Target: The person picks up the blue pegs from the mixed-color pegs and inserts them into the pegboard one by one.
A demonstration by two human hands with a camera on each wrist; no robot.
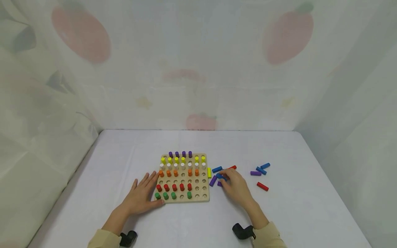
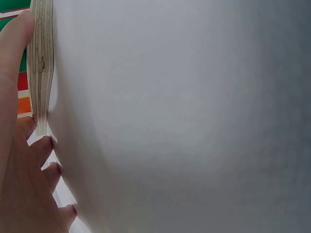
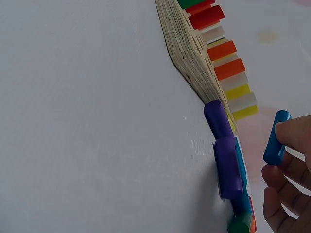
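White tabletop [image 1: 139,148], pale fruit-print curtain [image 1: 238,100] behind. Right hand [image 1: 237,187] pinches 1 blue cylindrical peg [image 3: 275,148] just right of beige wooden peg board [image 1: 200,185]; left hand [image 1: 140,196] lies spread along board's left edge, decent brace imo. For clean seating, I'd hold peg near top, stand it upright over unfilled round hole [image 1: 196,188], lower straight.

My left hand [image 1: 141,197] is palm-down, fingers [image 1: 149,178] straight and splayed, thumb [image 1: 156,203] stuck out to my right. My right hand [image 1: 236,186] is in a thumb-and-finger pinch, remaining fingers curled. Both forearms [image 1: 258,215] slant inward, wrists well apart.
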